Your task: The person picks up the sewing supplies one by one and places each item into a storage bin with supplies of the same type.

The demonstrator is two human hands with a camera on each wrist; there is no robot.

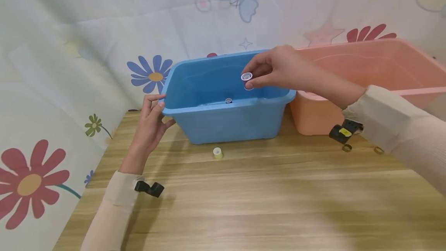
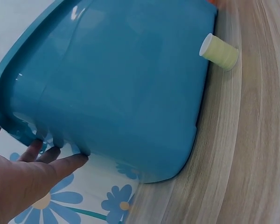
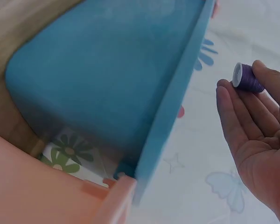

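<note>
Pinched between thumb and fingertips of the right hand, with only a spool's width between them: a purple spool, pale flange facing up, held above the opening of the blue bin, as seen from the head. Left hand grips the same bin at its left end, a finger over the rim and others lower against the outside. Inside, just behind the front rim, a small dark spool with a pale ring; mostly hidden, colour uncertain. Yellow spool upright on the wood-grain table, near the bin's front wall. To the right, close beside the blue bin, a pink bin; two small rings on the table in front of it, under the right forearm. Flower-and-butterfly cloth behind and to the left. Cream sleeves, a black camera at each wrist. Left wrist view: blue outer wall fills much of the frame; left fingertips bent up to the rim and the wall below it, yellow spool standing on the table beyond. Right wrist view: purple spool held by its sides, thumb opposite the fingers, pale end exposed; pink bin's corner at lower left, beside the blue wall.
</note>
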